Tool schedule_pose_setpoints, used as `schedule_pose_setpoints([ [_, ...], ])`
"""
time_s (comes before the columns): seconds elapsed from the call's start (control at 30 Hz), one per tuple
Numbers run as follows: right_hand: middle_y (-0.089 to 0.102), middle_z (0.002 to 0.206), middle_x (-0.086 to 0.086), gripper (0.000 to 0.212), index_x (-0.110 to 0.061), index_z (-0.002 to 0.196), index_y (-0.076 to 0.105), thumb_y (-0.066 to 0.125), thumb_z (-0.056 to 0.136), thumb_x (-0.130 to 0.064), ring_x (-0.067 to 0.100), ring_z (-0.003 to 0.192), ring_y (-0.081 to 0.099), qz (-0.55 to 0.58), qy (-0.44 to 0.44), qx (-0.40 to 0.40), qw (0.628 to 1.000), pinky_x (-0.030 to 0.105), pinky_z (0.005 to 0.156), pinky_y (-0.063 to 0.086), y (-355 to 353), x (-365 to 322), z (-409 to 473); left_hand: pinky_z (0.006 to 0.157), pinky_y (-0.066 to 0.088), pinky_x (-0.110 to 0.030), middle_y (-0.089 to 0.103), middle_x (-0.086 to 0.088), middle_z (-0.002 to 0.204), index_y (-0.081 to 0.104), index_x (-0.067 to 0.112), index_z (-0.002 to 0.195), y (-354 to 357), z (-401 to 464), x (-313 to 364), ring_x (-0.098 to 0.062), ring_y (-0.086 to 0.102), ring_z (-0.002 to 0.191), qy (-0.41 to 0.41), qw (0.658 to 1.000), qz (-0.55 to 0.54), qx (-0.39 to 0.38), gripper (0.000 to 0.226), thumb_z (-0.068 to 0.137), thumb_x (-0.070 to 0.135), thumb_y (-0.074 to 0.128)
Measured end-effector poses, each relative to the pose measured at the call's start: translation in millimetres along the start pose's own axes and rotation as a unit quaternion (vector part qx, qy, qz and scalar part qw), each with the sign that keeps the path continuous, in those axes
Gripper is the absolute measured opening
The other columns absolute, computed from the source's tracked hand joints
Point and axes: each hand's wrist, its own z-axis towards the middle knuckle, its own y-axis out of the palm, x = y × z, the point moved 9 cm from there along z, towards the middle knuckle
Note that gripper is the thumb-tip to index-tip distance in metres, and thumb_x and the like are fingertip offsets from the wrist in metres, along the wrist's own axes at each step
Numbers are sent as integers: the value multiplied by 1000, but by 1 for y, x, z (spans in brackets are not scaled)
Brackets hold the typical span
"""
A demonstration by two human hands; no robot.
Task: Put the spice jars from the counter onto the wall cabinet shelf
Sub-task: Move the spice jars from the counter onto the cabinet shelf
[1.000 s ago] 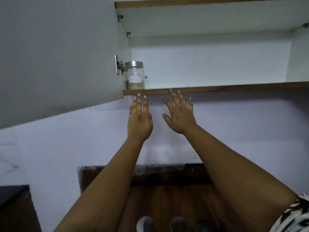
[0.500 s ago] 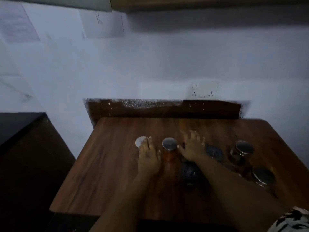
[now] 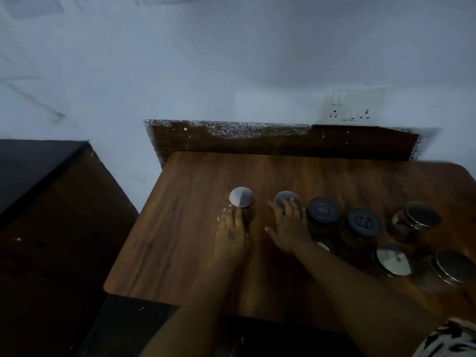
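Left hand (image 3: 230, 237) rests extended fingers against a steel-lidded spice jar (image 3: 241, 199); right hand (image 3: 288, 228), grip likewise loose, touches a second jar (image 3: 286, 199). More lidded jars (image 3: 360, 222) crowd the wooden table (image 3: 180, 228) toward three o'clock.

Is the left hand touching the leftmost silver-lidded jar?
Touching. The head view shows the left hand with fingertips over the leftmost silver-lidded jar, overlapping its lid's near edge with no visible gap.
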Motion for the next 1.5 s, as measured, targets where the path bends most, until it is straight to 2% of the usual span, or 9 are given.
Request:
schedule_pose_setpoints([
  [0.33,15,160,9,85,-28,153,18,64,85,-50,32,147,11,44,-53,-38,997,48,118,15,15,-80,96,102,43,-53,50,-27,137,37,-4,139,-19,69,-44,-42,51,126,17,999,15,41,71,86,43,43],
  [0.5,25,151,9,85,-29,148,31,77,76,-27,33,136,30,75,-51,-133,987,41,109,37,46,-84,119,115,30,-41,23,-18,155,16,3,152,24,89,-84,-31,26,142,-115,980,-131,-92,99,79,52,60],
  [0.67,38,137,9,78,-30,138,44,82,69,-36,30,126,41,159,2,-82,984,37,99,43,13,-81,144,114,32,-41,12,-9,156,10,17,153,44,94,-93,-28,19,144,-213,918,-278,-186,115,65,36,80],
  [0.93,61,126,-4,70,-29,128,61,75,68,-62,18,113,58,231,36,8,972,28,89,48,-86,-71,167,71,60,-41,61,3,111,50,22,123,0,145,-48,-14,65,96,-136,911,-390,-3,83,53,46,86],
  [1.03,60,123,-4,64,-26,125,63,81,69,-50,18,108,59,373,54,-4,926,34,88,54,-99,-59,165,65,61,-37,66,-8,108,53,16,123,-7,155,-22,-20,71,87,-149,849,-499,-91,64,67,20,84],
  [1.17,67,109,4,42,-23,105,72,85,67,-33,25,100,64,479,59,-30,876,40,84,56,-115,-44,154,84,54,-44,66,-19,115,55,7,129,4,146,17,-32,66,100,-142,728,-597,-306,70,67,31,78],
  [1.37,70,98,-2,51,-25,93,73,89,49,-44,18,89,68,478,143,39,866,36,80,59,-124,-10,134,77,57,-29,54,12,119,34,26,133,-30,143,51,-5,61,100,-14,931,-349,-101,100,51,47,89],
  [1.43,71,94,3,40,-20,91,71,90,58,-34,19,84,68,517,145,25,843,33,76,58,-127,-8,124,77,56,-28,57,11,117,37,30,130,-37,137,58,-6,62,98,-14,930,-352,-110,96,50,40,90],
  [1.5,71,94,9,29,-13,94,70,85,70,-20,21,82,67,570,124,-14,812,33,72,56,-135,-10,113,76,57,-30,63,0,115,43,24,129,-32,130,61,-14,67,97,-63,869,-455,-184,83,60,20,89],
])
